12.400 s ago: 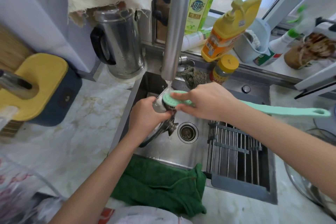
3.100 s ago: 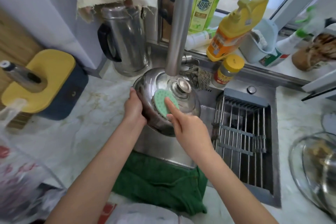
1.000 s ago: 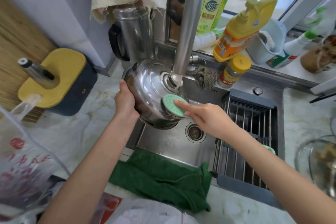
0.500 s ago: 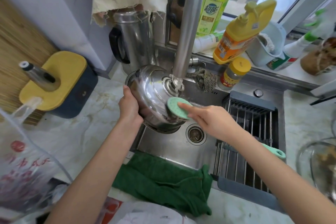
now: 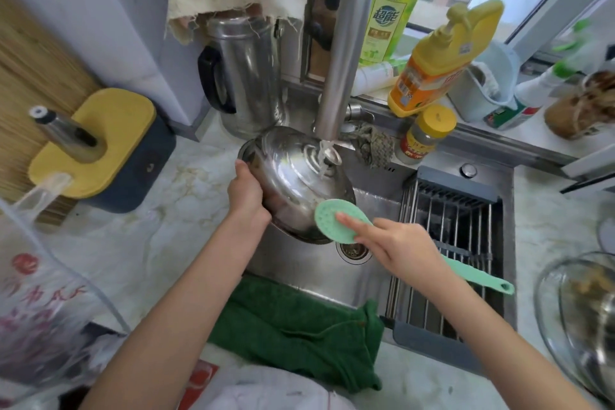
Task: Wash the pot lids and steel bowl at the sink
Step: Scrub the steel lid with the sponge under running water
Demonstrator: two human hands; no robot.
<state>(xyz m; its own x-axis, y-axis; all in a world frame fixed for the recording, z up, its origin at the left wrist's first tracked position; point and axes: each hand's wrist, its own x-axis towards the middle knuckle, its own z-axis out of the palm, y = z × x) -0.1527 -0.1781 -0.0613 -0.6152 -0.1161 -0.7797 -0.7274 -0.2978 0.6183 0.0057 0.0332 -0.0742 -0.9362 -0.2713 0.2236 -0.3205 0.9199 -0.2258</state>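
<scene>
**At the sink: lid mid-scrub**

Over the sink (image 5: 299, 276), my left hand (image 5: 248, 196) grips the steel lid (image 5: 293, 183) by its nine o'clock rim, tilted under the running tap (image 5: 342, 60). My right hand (image 5: 399, 246) holds the green brush (image 5: 336, 220), forefinger stretched along its head, pressed to the lid's five o'clock edge. I judge the washing partway at best. At four o'clock, what looks like a glass bowl (image 5: 552, 303) holds something steel — blurred, likely unwashed.

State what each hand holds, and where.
Left hand grips the steel lid by its left rim; right hand holds the green brush by the handle near its head.
</scene>
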